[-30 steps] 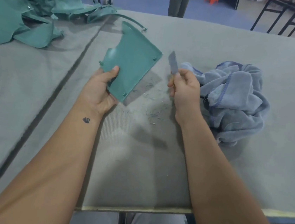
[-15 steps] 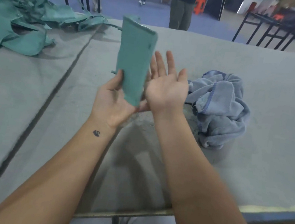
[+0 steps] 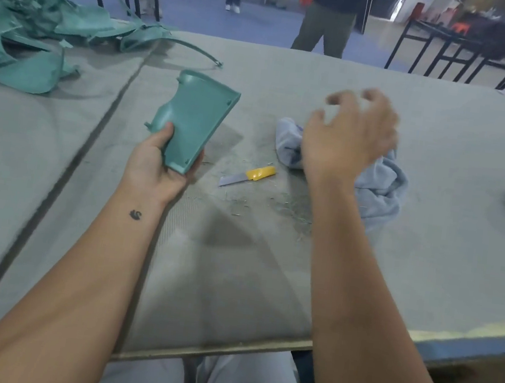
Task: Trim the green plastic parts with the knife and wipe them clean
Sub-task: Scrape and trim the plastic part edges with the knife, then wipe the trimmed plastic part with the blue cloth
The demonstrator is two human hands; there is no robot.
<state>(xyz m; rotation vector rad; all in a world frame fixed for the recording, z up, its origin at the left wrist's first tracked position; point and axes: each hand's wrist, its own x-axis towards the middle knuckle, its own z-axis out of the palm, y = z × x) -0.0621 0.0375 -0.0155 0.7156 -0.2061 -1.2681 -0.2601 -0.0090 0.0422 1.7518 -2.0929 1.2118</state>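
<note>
Grey felt covers the table, which fills most of the view and has a dark seam running down its left part. At its far left corner lies a heap of green plastic parts, tangled and overlapping. A crumpled blue cloth sits on the felt to the right of centre. Over it hovers the right hand, blurred, with fingers spread and loosely bent, holding nothing; whether it touches the cloth cannot be told. The left hand grips one green part by its near end, thumb laid on the inner face and fingers curled behind, so that the part stands tilted above the felt, its ribbed inside towards the camera. Between the two hands the knife lies flat on the table, yellow handle towards the cloth, blade pointing towards the left hand. Fine green shavings are scattered near the knife.
</note>
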